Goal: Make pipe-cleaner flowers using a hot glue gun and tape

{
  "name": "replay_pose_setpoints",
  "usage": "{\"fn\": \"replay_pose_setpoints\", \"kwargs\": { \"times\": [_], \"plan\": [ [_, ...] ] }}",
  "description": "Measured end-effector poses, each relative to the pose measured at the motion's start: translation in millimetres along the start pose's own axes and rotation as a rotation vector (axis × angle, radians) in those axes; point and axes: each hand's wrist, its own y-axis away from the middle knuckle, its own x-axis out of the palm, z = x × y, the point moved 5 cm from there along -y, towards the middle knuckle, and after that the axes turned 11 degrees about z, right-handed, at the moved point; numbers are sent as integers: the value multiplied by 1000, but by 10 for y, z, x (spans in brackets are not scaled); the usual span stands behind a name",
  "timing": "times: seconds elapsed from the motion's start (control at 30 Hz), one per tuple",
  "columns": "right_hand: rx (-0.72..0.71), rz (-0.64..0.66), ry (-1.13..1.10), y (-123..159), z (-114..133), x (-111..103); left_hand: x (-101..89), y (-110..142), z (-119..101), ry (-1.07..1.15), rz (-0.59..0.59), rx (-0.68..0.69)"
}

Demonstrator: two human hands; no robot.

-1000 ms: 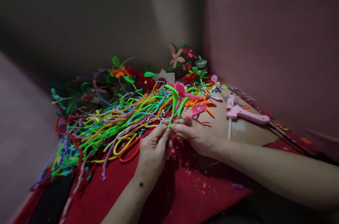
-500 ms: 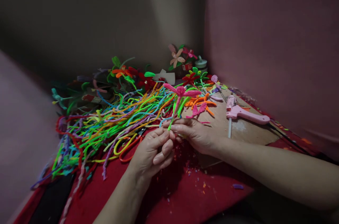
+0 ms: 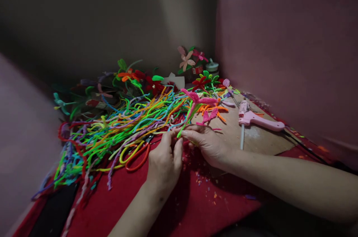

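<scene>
Head view. Two hands, one pink flower [image 3: 198, 99] on a green stem [image 3: 184, 127], held above red cloth [image 3: 117, 211], bloom toward 1 o'clock. Right hand [image 3: 209, 145]: thumb and forefinger clamped on stem. Left hand [image 3: 164, 164]: thumb and forefinger at stem's lower end; cannot tell if gripping. From hands: one pair of scissors [image 3: 149, 139], 9 o'clock; pipe cleaners [image 3: 134, 121], too tangled to count, 10; one peach flower [image 3: 187, 61], 12; one glue gun [image 3: 261, 120], one brown board [image 3: 265, 140], 3.
</scene>
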Motion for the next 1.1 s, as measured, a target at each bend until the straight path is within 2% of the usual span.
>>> {"fn": "replay_pose_setpoints", "kwargs": {
  "times": [0.07,0.13,0.23,0.37,0.6,0.77,0.9,1.03,1.1],
  "plan": [
    [17,-27,-16,7,8,13,5,21,-53,-238,-65,118],
    [30,-45,-22,10,10,22,20,33,-97,-387,-98,210],
    [21,-59,18,10,20,22,26,35,-122,-421,-102,259],
    [1,-41,106,3,44,19,8,17,-49,-134,-31,119],
    [71,169,108,-9,24,97,61,15,75,514,74,-196],
    [87,281,164,5,19,119,96,8,66,746,95,-260],
    [76,228,207,-7,22,61,129,-8,63,932,133,-283],
    [80,277,142,-9,1,71,141,-21,19,1097,172,-325],
    [70,255,130,-13,1,51,149,-23,7,1183,196,-361]
  ]
}}
